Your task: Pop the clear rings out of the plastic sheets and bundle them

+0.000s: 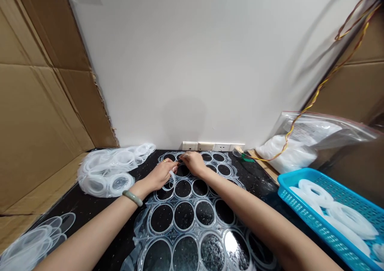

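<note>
In the head view, with the clock face centred on the translucent ring sheet (193, 200), both hands are placed near 12 o'clock, at the sheet's far end. The sheet is laid flat on the black speckled tabletop (255, 183), probably so that every row can be reached. A loose, curled ring strip (172, 180) is held in the left hand (162, 174), towards 11 o'clock; it appears to be pinched between thumb and fingertips. A green bangle (132, 198) is worn on that wrist. The right hand (193, 163) is set just beside it, at 12 o'clock, over the far rows; its fingers are bent down, but whether anything is gripped cannot be told. The hands are presumably kept close together so that fine plastic can be handled by both.

At 10 o'clock, a heap of ringed sheets (124, 158) is piled; just below 9 o'clock, thin clear discs (39, 235) are overlapped. Between 3 and 4 o'clock, white rings (351, 219) are held in a blue perforated basket (303, 212), seemingly set there for easy reach. A zip-seal bag (315, 135) is propped at 2 o'clock, and a socket strip (213, 146) is mounted at 1 o'clock.
</note>
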The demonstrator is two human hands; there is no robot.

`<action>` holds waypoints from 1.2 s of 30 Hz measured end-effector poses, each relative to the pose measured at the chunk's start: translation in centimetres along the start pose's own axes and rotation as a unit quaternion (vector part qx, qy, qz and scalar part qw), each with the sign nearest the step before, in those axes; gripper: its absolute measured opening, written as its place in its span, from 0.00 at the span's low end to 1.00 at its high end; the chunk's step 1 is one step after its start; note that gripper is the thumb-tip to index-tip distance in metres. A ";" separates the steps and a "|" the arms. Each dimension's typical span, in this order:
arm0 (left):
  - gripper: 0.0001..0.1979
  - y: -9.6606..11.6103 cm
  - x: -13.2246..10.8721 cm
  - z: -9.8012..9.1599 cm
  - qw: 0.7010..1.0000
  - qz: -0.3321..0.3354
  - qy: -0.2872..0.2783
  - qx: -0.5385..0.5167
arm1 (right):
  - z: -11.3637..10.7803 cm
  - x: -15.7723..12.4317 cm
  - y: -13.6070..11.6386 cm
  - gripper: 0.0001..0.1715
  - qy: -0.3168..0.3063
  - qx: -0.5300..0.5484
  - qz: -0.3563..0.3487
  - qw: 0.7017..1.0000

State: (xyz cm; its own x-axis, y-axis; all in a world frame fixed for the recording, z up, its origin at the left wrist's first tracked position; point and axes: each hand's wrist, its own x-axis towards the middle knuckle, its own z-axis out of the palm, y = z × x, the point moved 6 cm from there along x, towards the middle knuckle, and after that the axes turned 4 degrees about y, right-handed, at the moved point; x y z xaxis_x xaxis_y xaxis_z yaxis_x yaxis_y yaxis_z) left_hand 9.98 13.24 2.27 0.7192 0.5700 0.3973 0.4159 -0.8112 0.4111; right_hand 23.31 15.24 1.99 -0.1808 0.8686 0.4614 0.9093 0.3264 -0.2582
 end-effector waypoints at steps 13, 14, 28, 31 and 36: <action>0.18 -0.8 0.0 0.0 0.999 -0.040 0.017 -0.020 | -7.2 -0.7 8.5 0.19 0.082 -0.182 0.170 0.965; 0.18 -0.7 0.0 0.0 0.999 -0.044 0.019 -0.019 | -7.9 -1.2 9.0 0.19 0.097 -0.170 0.189 0.962; 0.09 6.0 -0.5 -2.5 0.984 -0.048 0.148 -0.091 | -11.1 -8.3 4.4 0.14 0.086 0.376 0.269 0.883; 0.06 9.2 -1.4 -2.4 0.968 -0.061 0.166 -0.176 | -11.2 -10.1 0.4 0.19 0.016 0.531 0.217 0.819; 0.11 12.8 -2.9 -0.5 0.927 -0.094 0.098 -0.349 | -12.7 -12.8 -4.0 0.23 -0.041 0.588 0.190 0.785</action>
State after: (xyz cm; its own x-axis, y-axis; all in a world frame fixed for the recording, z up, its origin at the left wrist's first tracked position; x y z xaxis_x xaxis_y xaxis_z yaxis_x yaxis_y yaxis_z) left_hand 12.96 1.31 6.79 0.5278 0.7605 0.3783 0.0136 -0.4529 0.8915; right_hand 26.75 -1.95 7.88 -0.0464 0.9920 0.1173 -0.0628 0.1143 -0.9915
